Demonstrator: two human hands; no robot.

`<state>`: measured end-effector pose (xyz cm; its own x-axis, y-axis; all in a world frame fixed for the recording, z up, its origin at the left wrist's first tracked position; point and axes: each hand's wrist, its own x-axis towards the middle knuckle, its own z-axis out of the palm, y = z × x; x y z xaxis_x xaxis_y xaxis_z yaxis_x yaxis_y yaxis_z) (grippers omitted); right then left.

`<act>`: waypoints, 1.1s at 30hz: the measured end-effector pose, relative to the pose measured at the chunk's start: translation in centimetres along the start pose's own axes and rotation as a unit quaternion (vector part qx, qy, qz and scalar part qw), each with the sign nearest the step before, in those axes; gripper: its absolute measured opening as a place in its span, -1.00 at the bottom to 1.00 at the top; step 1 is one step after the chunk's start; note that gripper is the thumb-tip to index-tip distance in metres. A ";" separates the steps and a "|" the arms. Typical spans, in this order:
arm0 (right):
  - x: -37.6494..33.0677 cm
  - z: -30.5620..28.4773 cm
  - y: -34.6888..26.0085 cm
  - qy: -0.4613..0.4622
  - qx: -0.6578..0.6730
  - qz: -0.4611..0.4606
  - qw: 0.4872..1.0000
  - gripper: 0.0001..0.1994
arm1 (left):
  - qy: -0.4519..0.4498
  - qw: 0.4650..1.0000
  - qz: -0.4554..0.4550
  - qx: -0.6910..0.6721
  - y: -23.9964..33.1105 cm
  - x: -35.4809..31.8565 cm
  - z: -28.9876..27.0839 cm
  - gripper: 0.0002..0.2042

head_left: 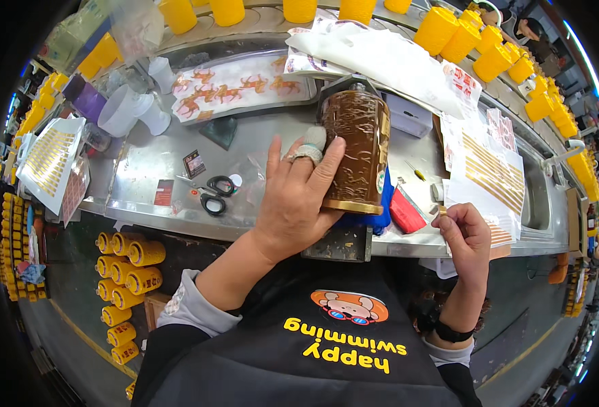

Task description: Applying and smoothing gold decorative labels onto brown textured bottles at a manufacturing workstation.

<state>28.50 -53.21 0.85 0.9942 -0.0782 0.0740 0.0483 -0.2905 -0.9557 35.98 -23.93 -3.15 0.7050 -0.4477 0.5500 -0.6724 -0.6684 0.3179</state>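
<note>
Busy workshop; a metal tabletop [136,169] curves across the view. Approx. at its centre is a brown embossed jar [355,149] w/ a gold band [351,205] at its near end, long axis 12 to 6 o'clock, blue cloth [381,220] by that near end. L hand [296,193] lies on the jar's 9 o'clock side, fingers fanned wide, index touching it, thumb at the gold band, pale fabric [315,139] round part of its fingers. R hand [468,237], at 4 o'clock, is pinched narrow, holding a small gold strip [442,211] well apart from the jar. Out from the jar: red packet [406,213] beside the cloth at 5 o'clock; white sheet [461,193] w/ rows of gold strips at 3 o'clock, nr the R hand; blk-handled scissors [212,204] at 8 o'clock; tray [307,88] w/ reddish horse figs. [229,93] at 10 o'clock; white paper pile [374,51] just past 12 o'clock. Further off, yellow jars [438,30] stand along a conveyor [255,32], e.g. at 1 o'clock, + grouped yellow jars [144,253] sit low at 8 o'clock.
</note>
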 end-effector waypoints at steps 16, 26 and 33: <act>0.3 0.0 0.4 -0.004 -0.007 0.000 1.000 -0.94 | -0.024 0.928 -0.101 -0.358 0.1 0.3 -0.8 -0.12; 0.6 0.7 0.3 -0.011 -0.021 -0.013 1.000 -0.94 | -0.012 0.914 -0.199 -0.354 2.2 1.6 -0.8 -0.16; 0.3 0.4 0.3 -0.002 0.005 -0.015 1.000 -0.94 | -0.014 0.940 -0.162 -0.298 1.9 1.8 -0.9 -0.16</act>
<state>28.84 -52.91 0.45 0.9926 -0.0654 0.1021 0.0797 -0.2826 -0.9559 35.75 -25.42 -0.88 0.8951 -0.2986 0.3312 -0.4215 -0.3238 0.8470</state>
